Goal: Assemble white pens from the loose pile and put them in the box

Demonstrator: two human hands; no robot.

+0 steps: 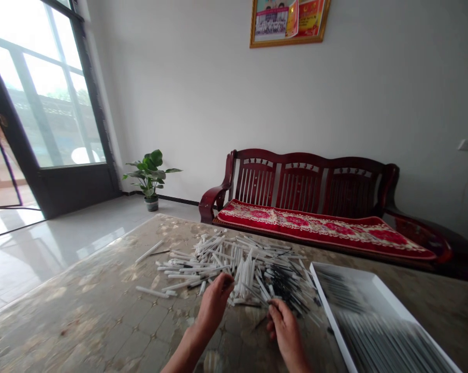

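A loose heap of white, pen-like tubes is spread over the table in front of me. Thin black sticks lie in the heap's right part. My left hand is at the heap's near edge, its fingers curled together; what they hold, if anything, is hidden. Lower and to the right, my right hand has thumb and forefinger pinched together by the dark sticks. A thin dark line shows beside its fingers, too blurred to name. To the right stands a shallow white tray holding rows of slim grey sticks.
A patterned cover lies over the table. A few tubes lie apart at the left. Beyond the table are a dark red wooden bench with a floral runner, a potted plant and a glass door.
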